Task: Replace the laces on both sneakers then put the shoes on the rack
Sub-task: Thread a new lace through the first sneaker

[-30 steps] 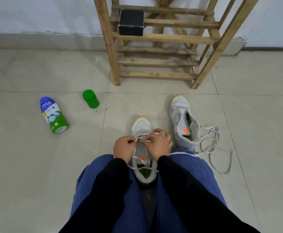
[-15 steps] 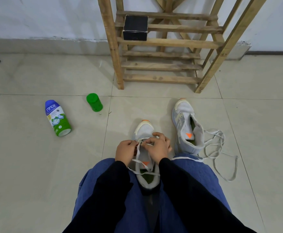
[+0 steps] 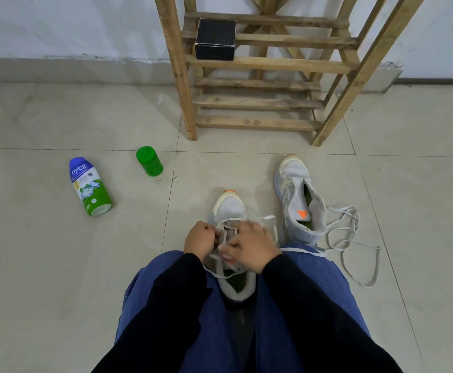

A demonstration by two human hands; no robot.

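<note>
White lace [image 3: 269, 218] part-threaded on sneaker [image 3: 229, 208] btwn knees, rack [image 3: 260, 65] ahead. L hand [image 3: 199, 239] & R hand [image 3: 249, 247] both pinch it at eyelets; keep it flat, pull even both sides.

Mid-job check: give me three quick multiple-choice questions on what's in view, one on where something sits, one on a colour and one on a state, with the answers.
1. Where is the black box?
A. on the person's lap
B. on a shelf of the rack
C. inside a sneaker

2. What colour is the cap on the floor?
A. red
B. yellow
C. green

3. How is the bottle?
A. lying on its side
B. standing upright
C. held in a hand

Answers:
1 B, it rests on the rack's slats by the left post.
2 C, it is bright green all over.
3 A, it lies flat on the floor with its blue top pointing away.
</note>
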